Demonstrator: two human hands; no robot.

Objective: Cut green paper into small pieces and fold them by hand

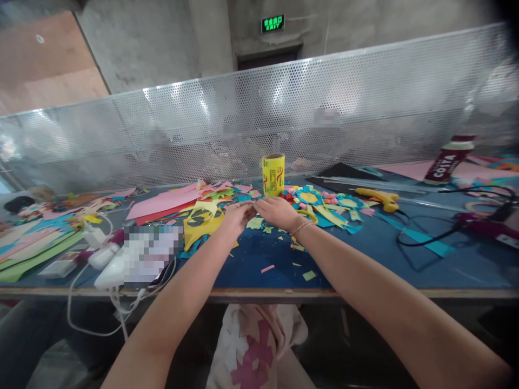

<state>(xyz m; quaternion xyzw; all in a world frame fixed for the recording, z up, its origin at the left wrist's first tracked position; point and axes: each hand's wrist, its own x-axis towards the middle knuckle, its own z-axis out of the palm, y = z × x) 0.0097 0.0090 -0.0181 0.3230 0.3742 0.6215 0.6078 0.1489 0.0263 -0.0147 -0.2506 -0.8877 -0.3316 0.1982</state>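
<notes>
Right now, your left hand point(238, 215) and right hand point(277, 211) meet over the blue tabletop point(251, 259), fingertips bent in and brought close together. They look pinched, perhaps around a bit of paper, but the view is too small and blurred there, so I cannot tell whether they grip anything. A pale green paper scrap point(254, 222) lies on the tabletop just below your fingers. Directly behind your hands, a printed yellow tape roll point(274, 177) stands upright. Beside your left hand you have a yellow sheet with cut-outs point(203, 229), and beyond it a pink paper sheet point(162, 201). Past your right hand lie blue-and-yellow paper flowers point(310, 196), then a yellow glue gun point(377, 198) with a black cord. Farther right, a dark red COSTA bottle point(449, 160) leans in view, before the perforated metal screen point(194, 129).
</notes>
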